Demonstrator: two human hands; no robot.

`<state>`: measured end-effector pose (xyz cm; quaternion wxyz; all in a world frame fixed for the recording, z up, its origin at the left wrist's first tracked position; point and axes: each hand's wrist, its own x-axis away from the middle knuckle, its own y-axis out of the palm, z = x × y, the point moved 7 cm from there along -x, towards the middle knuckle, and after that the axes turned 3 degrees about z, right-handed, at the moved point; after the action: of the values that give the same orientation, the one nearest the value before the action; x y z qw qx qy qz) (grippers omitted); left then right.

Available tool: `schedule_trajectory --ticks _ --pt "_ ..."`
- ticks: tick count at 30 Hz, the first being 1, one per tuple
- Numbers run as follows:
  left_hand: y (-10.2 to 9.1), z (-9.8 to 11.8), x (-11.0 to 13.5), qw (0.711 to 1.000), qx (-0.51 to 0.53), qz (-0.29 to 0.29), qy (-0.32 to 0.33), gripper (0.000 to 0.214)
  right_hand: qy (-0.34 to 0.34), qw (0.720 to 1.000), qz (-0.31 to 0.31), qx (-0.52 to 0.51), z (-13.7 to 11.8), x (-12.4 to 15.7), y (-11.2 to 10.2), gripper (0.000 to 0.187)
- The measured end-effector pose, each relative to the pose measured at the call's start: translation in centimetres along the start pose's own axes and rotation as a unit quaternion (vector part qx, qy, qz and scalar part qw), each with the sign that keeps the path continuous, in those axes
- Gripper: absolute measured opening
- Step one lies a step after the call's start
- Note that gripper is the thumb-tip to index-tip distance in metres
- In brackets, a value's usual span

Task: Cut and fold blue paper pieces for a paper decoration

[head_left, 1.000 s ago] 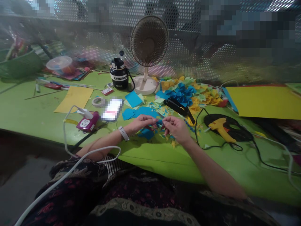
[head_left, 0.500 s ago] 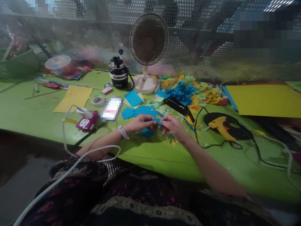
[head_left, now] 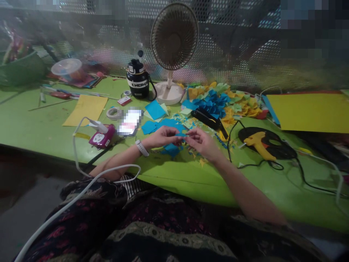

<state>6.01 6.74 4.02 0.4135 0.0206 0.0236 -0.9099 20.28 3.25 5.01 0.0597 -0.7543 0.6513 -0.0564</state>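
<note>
My left hand (head_left: 163, 137) and my right hand (head_left: 203, 143) meet above the green table (head_left: 49, 120), their fingertips pinching a small blue paper piece (head_left: 181, 135) between them. Under my hands lies a blue paper scrap (head_left: 171, 149), with blue sheets (head_left: 155, 110) and many coloured snippets just beyond. Black scissors or a similar closed tool (head_left: 205, 119) rest past my right hand, though the shape is hard to tell. A white wristband (head_left: 142, 148) circles my left wrist.
Blue and yellow paper folds (head_left: 212, 103) are heaped behind my hands. A yellow glue gun (head_left: 259, 145) lies right, with black cord. Nearby are a fan (head_left: 174, 40), black flask (head_left: 137, 80), pink socket (head_left: 102, 140), tape roll (head_left: 113, 113), phone (head_left: 130, 122) and yellow card (head_left: 308, 112).
My hands have drawn closer together around the blue piece. The whole view has shifted slightly as my head moved.
</note>
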Motion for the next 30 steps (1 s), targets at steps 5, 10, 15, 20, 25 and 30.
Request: schedule_trajectory --ticks 5,10,15,20,25,30 --pt "0.8 -0.5 0.1 0.999 -0.014 -0.037 -0.007 0.031 -0.015 0.999 -0.026 0.025 0.0 0.0 0.6 0.048" --pt "-0.5 0.3 -0.1 1.000 0.005 0.014 0.014 0.031 -0.012 0.999 0.029 0.017 0.1 -0.4 -0.8 0.048" --pt "-5.5 1.4 -0.1 0.965 -0.136 0.219 0.054 0.031 -0.040 0.992 0.120 -0.001 -0.1 -0.8 -3.0 0.046" --pt "-6.0 0.0 -0.6 0.876 -0.461 0.140 -0.001 0.036 -0.042 0.992 0.118 0.009 0.5 -1.2 -3.3 0.043" --pt "-4.9 -1.3 -1.1 0.883 -0.464 0.068 0.007 0.017 -0.053 0.993 0.090 0.057 0.9 -1.3 -2.6 0.037" --pt "-3.7 1.3 -0.6 0.927 -0.338 0.090 0.133 0.017 -0.125 0.980 0.033 0.152 0.1 -0.9 -1.5 0.026"
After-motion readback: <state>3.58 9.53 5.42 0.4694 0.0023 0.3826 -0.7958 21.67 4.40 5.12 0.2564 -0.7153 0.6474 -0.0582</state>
